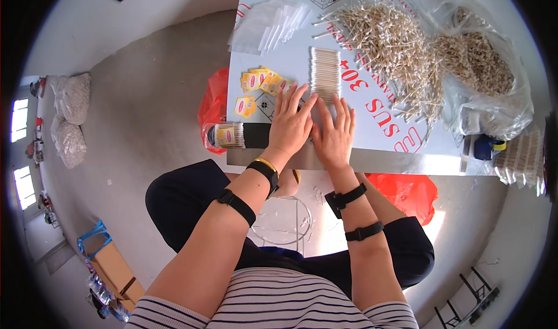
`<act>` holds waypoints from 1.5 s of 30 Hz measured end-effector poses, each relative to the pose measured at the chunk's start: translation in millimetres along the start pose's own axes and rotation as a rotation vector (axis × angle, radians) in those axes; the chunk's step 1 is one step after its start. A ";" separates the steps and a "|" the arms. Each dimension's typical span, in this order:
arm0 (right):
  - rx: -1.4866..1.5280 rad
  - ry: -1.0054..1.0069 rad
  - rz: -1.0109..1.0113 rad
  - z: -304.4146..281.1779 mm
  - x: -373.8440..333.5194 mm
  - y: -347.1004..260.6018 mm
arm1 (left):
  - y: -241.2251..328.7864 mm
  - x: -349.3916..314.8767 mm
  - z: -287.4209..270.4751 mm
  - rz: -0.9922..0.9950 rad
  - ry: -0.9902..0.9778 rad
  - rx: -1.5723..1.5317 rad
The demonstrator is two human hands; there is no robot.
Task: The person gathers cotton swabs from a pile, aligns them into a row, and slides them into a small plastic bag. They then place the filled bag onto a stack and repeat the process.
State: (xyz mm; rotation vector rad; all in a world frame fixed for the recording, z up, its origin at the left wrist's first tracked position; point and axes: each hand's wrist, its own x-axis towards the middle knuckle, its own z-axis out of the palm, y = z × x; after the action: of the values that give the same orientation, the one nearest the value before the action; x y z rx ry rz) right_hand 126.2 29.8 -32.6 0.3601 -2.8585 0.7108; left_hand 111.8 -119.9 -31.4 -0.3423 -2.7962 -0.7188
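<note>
A neat row of cotton swabs (325, 67) lies side by side on the table in front of me. My left hand (289, 124) rests at its near left corner, palm down, fingers stretched out. At its near end is my right hand (334, 136), fingers extended and slightly apart, touching or almost touching the last swabs. Both index fingertips and thumbs sit close together; whether a swab lies beneath them is hidden. Yellow printed cards (261, 82) are scattered left of my left hand. Below them, a bundle of cotton swabs with a yellow label (228, 136) lies on a black strip (256, 136).
A large loose heap of swabs (398, 47) spreads at the right, beside a clear bag full of swabs (479, 67). Flat clear bags (270, 27) lie at the far left. A blue tape dispenser (483, 147) stands near the right edge. Red plastic bags (407, 194) hang below the table.
</note>
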 end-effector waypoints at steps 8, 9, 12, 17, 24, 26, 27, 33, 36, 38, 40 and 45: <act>0.079 0.065 -0.025 -2.3 22.7 10.7 | -0.6 0.1 -0.3 -0.014 0.013 -0.006; 0.072 0.055 -0.030 -3.1 25.0 12.2 | -0.5 0.2 0.0 -0.018 0.015 -0.007; 0.073 0.043 -0.046 -4.8 30.1 15.5 | 0.3 0.4 0.3 -0.016 0.010 -0.025; 0.092 0.069 -0.051 -4.8 38.9 16.3 | 0.2 0.4 -0.1 -0.019 0.006 -0.039; 0.156 0.107 -0.058 -6.0 60.4 18.3 | -0.7 -0.7 -0.5 -0.022 0.006 -0.054; 0.134 0.107 -0.083 -5.6 64.7 20.9 | -0.7 -0.8 -1.1 -0.020 0.001 -0.059; 0.113 0.110 -0.107 -5.0 66.2 22.6 | -0.6 -0.7 -1.1 -0.021 0.002 -0.060; 0.111 0.094 -0.092 -3.7 69.6 27.5 | 0.4 0.0 -2.0 -0.029 -0.004 -0.069; 0.156 0.081 -0.054 -4.7 71.2 27.6 | 1.4 0.6 -1.9 -0.026 0.029 -0.065; 0.152 0.082 -0.057 -7.1 74.3 26.8 | 0.7 0.6 -2.0 -0.025 0.022 -0.058; 0.144 0.083 -0.057 -7.2 76.5 28.2 | 1.1 0.7 -1.6 -0.025 0.022 -0.061; 0.126 0.071 -0.087 -5.7 80.4 30.1 | 0.1 -0.3 -1.1 -0.026 0.013 -0.061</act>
State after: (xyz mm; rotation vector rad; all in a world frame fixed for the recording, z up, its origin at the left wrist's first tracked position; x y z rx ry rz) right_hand 41.7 43.0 -22.8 0.4651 -2.7207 0.8715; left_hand 112.2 -120.4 -30.5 -0.3108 -2.7756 -0.8111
